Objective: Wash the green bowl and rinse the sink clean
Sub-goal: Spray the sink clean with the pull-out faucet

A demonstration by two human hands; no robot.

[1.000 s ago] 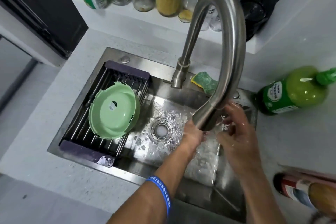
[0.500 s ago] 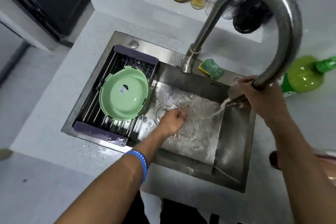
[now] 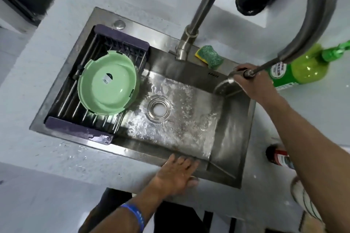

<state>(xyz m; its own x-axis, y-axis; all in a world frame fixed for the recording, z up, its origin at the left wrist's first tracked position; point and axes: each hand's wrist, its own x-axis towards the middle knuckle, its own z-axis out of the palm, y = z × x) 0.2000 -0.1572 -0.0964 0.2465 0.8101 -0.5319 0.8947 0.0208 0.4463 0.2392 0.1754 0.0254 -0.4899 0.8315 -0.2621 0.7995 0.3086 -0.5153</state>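
— Where's the green bowl (image 3: pixel 107 84)?
— Upside down on the rack (image 3: pixel 79 128) over the sink (image 3: pixel 230 138)'s left end
— Your hands?
— My right hand (image 3: pixel 253 83)'s grip curls round the spray head (image 3: pixel 224 86); my left hand (image 3: pixel 175 174) rests flat, fingers spread, on the near rim

L hand (image 3: pixel 175 175) flat, palm down, fingers straight & spread, forearm angled up from bottom w/ blue wristband (image 3: pixel 135 215). R hand (image 3: pixel 252 83) curled in a grip, arm stretched in from lower right.
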